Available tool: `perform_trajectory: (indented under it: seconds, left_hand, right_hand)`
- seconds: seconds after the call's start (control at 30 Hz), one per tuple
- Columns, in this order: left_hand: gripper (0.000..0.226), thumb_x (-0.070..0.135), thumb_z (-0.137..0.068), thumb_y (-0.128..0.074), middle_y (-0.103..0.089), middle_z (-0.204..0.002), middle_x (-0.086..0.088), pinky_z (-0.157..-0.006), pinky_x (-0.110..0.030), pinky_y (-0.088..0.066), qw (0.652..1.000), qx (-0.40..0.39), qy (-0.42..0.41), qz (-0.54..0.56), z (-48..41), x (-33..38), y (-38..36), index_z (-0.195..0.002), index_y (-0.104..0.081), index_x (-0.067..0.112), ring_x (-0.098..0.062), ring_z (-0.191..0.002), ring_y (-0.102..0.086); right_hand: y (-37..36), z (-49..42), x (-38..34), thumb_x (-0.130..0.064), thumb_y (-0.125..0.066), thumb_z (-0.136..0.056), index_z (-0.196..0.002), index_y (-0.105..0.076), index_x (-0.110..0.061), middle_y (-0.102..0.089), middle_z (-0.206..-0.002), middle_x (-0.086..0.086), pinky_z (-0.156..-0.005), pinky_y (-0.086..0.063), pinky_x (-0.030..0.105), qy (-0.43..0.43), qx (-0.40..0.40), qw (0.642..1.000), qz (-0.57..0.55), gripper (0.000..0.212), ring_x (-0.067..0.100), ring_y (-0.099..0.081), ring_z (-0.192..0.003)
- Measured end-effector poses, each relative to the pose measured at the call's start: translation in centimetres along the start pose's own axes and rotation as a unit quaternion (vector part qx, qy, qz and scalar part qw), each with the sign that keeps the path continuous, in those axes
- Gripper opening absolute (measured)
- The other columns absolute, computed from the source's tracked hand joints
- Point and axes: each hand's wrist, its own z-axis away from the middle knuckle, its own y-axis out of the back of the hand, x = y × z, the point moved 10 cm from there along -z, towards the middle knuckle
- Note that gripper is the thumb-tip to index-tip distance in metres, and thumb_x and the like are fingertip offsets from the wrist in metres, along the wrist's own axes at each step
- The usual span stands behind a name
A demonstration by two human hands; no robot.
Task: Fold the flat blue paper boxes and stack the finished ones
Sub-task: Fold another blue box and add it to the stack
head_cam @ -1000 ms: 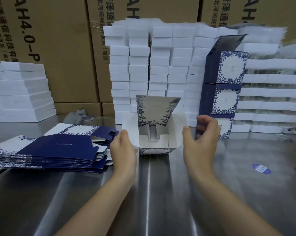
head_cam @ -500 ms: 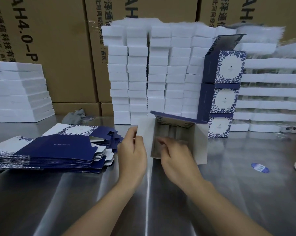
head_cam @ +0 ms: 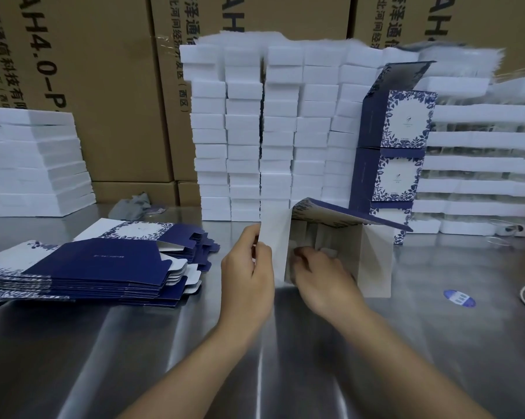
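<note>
Three stacked boxes (head_cam: 401, 176); left hand (head_cam: 246, 278) pinches one open box (head_cam: 376, 267), right hand (head_cam: 323, 279) inside.

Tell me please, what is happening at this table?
A person is working on a half-folded blue and white paper box on a shiny steel table. The left hand pinches its white side flap, and the right hand reaches inside the open box. A pile of flat blue paper boxes waits at the left. Three finished boxes stand stacked behind, at the right.
</note>
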Motion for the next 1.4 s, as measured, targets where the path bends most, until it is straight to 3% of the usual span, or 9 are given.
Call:
perform_trajectory:
  seconds: [0.17, 0.4, 0.53, 0.73, 0.93, 1.07, 1.23, 1.3, 1.4]
  left_hand:
    - [0.031, 0.003, -0.102, -0.044, -0.059, -0.071, 0.024, -0.058, -0.01, -0.036, 0.999, -0.023, -0.047, 0.006, 0.7, 1.3, -0.7, -0.109, -0.069, 0.019, -0.001, -0.064, -0.053]
    - [0.039, 0.019, -0.103, -0.042, -0.072, -0.106, 0.012, -0.068, -0.01, -0.043, 0.994, -0.071, -0.076, -0.015, 1.5, 1.7, -2.1, -0.133, -0.067, 0.023, -0.006, -0.087, -0.064]
    - [0.035, 0.019, -0.107, -0.044, -0.069, -0.114, 0.017, -0.072, -0.013, -0.047, 0.997, -0.053, -0.055, -0.018, 0.9, 1.0, -1.5, -0.133, -0.063, 0.03, -0.004, -0.098, -0.065]
    - [0.043, 0.011, -0.109, -0.05, -0.065, -0.119, 0.014, -0.068, -0.03, -0.059, 0.999, -0.039, -0.013, 0.028, 0.1, -0.4, -0.9, -0.139, -0.063, 0.04, -0.014, -0.097, -0.065]
    - [0.041, 0.016, -0.105, -0.061, -0.066, -0.116, 0.022, -0.076, -0.02, -0.058, 0.997, -0.053, -0.041, 0.043, 0.2, -0.1, -1.3, -0.132, -0.068, 0.046, -0.005, -0.107, -0.068]
    - [0.037, 0.03, -0.098, -0.06, -0.06, -0.134, 0.016, -0.1, -0.043, -0.058, 0.994, -0.1, -0.028, 0.041, 0.4, -1.0, -2.7, -0.133, -0.071, 0.037, -0.007, -0.131, -0.058]
    - [0.037, 0.031, -0.098, -0.069, -0.059, -0.13, 0.022, -0.099, -0.017, -0.049, 0.998, -0.057, -0.035, 0.013, 0.0, -1.5, -1.7, -0.129, -0.059, 0.049, 0.004, -0.126, -0.056]
    - [0.055, 0.029, -0.096, -0.075, -0.056, -0.13, 0.034, -0.092, -0.006, -0.045, 0.998, -0.044, 0.002, 0.035, -0.2, -2.2, -1.4, -0.132, -0.047, 0.059, 0.014, -0.123, -0.054]
    - [0.075, 0.037, -0.094, -0.078, -0.048, -0.142, 0.039, -0.104, -0.023, -0.048, 0.993, -0.077, 0.061, 0.064, -0.3, -3.5, -1.7, -0.146, -0.033, 0.066, 0.011, -0.132, -0.049]
  right_hand:
    - [-0.5, 0.0, -0.1, -0.041, -0.041, -0.103, -0.13, -0.059, -0.034, -0.072, -0.121, -0.001, -0.1, -0.054, 0.048, 0.015, -0.056, 0.998, -0.01, 0.033, 0.032, -0.066, -0.112]
    - [-0.2, 0.1, -0.1, -0.042, -0.052, -0.094, -0.124, -0.061, -0.035, -0.071, -0.119, -0.004, -0.097, -0.056, 0.048, 0.04, -0.06, 0.997, -0.001, 0.032, 0.027, -0.066, -0.111]
    - [1.9, 0.2, -0.4, -0.047, -0.056, -0.094, -0.101, -0.063, -0.034, -0.07, -0.09, -0.013, -0.085, -0.059, 0.04, 0.067, 0.074, 0.995, -0.027, 0.016, 0.008, -0.066, -0.088]
    - [5.0, 0.9, -0.5, -0.045, -0.053, -0.098, -0.084, -0.063, -0.03, -0.069, -0.079, -0.014, -0.083, -0.058, 0.038, 0.045, 0.232, 0.967, -0.097, 0.023, 0.005, -0.067, -0.077]
    - [4.5, 1.7, -2.9, -0.074, -0.042, -0.099, -0.102, -0.067, -0.043, -0.074, -0.097, -0.025, -0.081, -0.058, 0.028, 0.121, 0.162, 0.943, -0.264, 0.04, -0.004, -0.073, -0.091]
    - [3.1, 1.6, -3.1, -0.079, -0.04, -0.096, -0.103, -0.065, -0.038, -0.072, -0.094, -0.015, -0.085, -0.062, 0.043, 0.118, 0.119, 0.94, -0.298, 0.048, 0.006, -0.071, -0.093]
    - [2.5, 1.2, -3.5, -0.043, -0.039, -0.112, -0.111, -0.062, -0.038, -0.073, -0.105, -0.013, -0.095, -0.052, 0.032, 0.13, 0.084, 0.936, -0.315, 0.024, 0.003, -0.068, -0.104]
    - [2.0, 1.0, -3.2, -0.033, -0.043, -0.113, -0.11, -0.061, -0.042, -0.071, -0.108, -0.017, -0.09, -0.048, 0.016, 0.117, 0.071, 0.933, -0.332, 0.02, -0.004, -0.065, -0.104]
    - [1.3, 1.0, -3.0, -0.017, -0.049, -0.11, -0.099, -0.061, -0.037, -0.072, -0.096, -0.017, -0.075, -0.048, 0.008, 0.102, 0.058, 0.926, -0.36, 0.026, -0.006, -0.066, -0.09]
